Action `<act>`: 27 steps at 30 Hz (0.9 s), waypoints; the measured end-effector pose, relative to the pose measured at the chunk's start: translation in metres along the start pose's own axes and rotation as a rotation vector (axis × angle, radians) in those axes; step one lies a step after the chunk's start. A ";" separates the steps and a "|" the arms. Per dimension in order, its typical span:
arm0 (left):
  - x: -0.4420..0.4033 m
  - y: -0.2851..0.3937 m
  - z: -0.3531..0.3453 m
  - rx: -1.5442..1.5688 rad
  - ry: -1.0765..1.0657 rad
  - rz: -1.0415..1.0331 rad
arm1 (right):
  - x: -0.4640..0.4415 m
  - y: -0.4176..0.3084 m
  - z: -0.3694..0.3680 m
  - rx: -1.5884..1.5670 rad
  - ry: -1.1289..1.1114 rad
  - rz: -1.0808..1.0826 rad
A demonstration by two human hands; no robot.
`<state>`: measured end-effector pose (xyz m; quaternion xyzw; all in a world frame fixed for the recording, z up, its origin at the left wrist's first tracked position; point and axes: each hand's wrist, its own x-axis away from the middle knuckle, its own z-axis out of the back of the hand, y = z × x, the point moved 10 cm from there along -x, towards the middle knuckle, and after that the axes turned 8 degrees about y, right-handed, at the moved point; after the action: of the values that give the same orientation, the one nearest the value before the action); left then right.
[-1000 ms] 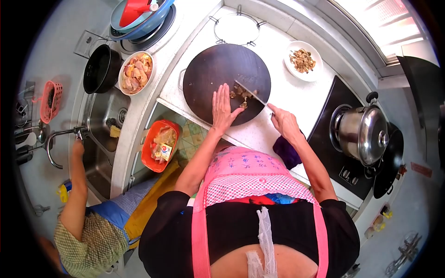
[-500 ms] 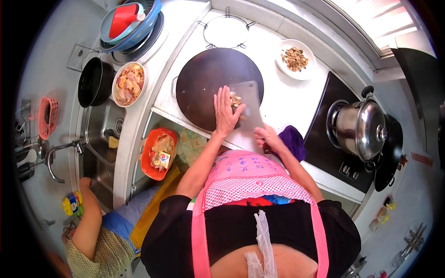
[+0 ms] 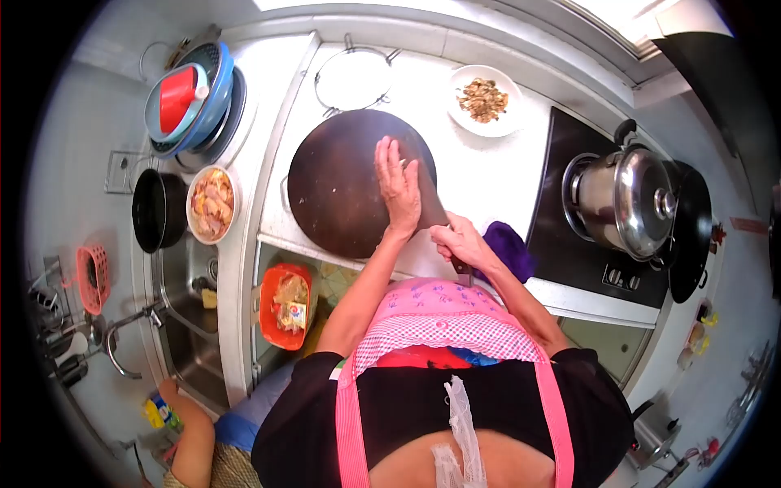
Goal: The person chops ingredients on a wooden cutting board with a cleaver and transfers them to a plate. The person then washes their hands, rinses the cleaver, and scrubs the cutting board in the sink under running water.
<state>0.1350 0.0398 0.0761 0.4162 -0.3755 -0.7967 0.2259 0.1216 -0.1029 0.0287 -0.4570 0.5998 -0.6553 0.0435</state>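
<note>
Clasping cleaver handle (image 3: 461,267): right hand (image 3: 457,241), grip closed; left hand (image 3: 399,191) open beside blade (image 3: 432,211), underside hidden.

The knife's blade (image 3: 431,208), broad and pale half a second ago, now shows narrower and darker close by the left hand (image 3: 399,195), and the chopped pieces between them are out of sight. The left hand's thumb, splayed before, now points up alongside its fingers. A co-worker's hand (image 3: 168,390), at the tap (image 3: 154,315) a second ago, is now by the sink's (image 3: 199,359) near end.
</note>
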 end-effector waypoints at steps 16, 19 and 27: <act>-0.096 -0.043 -0.199 1.136 -0.216 0.913 | 0.022 -0.013 0.175 -0.394 0.455 0.178; -0.067 -0.064 -0.114 0.942 -0.304 0.803 | 0.031 0.020 0.155 -0.395 0.339 0.126; 0.031 -0.038 -0.004 -0.029 -0.476 0.027 | 0.043 0.074 0.092 -0.380 0.143 -0.093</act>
<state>0.1190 0.0403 0.0296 0.2081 -0.4121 -0.8747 0.1478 0.1202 -0.2180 -0.0219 -0.4366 0.6926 -0.5624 -0.1163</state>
